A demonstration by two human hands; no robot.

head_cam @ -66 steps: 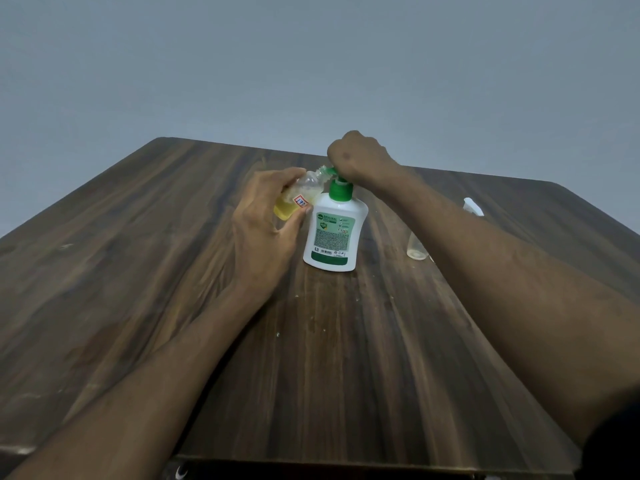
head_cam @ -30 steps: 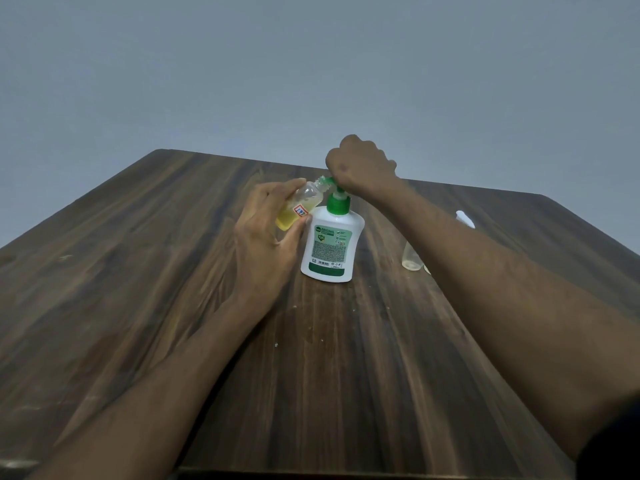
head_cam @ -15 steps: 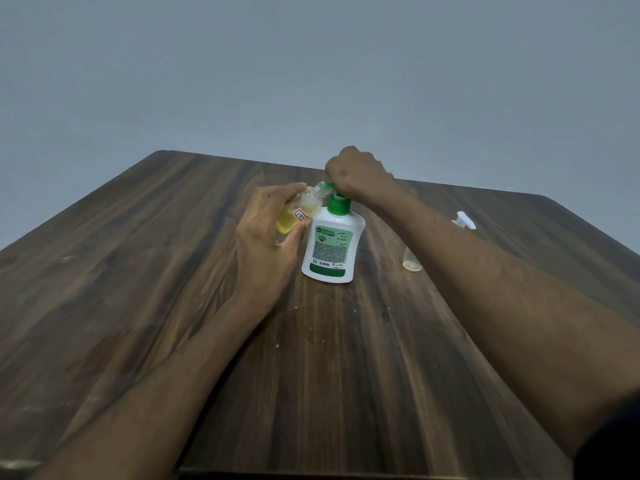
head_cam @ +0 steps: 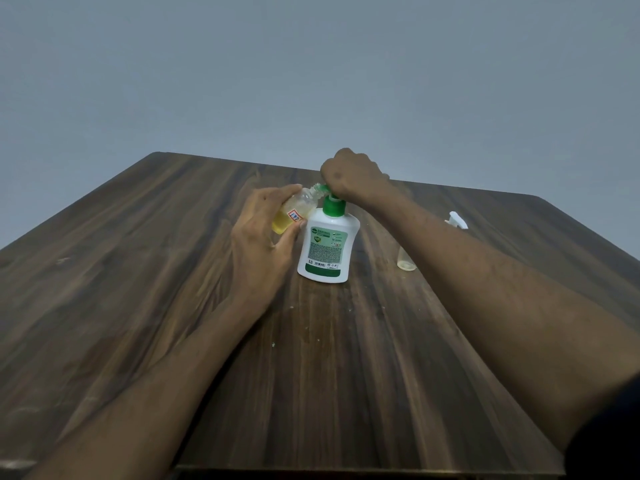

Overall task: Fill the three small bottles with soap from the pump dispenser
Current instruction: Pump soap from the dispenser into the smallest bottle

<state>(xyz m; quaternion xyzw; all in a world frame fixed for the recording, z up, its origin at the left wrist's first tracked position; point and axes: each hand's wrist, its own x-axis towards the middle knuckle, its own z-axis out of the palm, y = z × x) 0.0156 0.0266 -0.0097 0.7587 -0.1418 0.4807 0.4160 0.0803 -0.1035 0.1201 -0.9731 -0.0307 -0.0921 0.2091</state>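
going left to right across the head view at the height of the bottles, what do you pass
left hand → small bottle with yellow soap, held tilted → pump dispenser, with the right hand on its green pump → small clear bottle standing on the table → white spray cap
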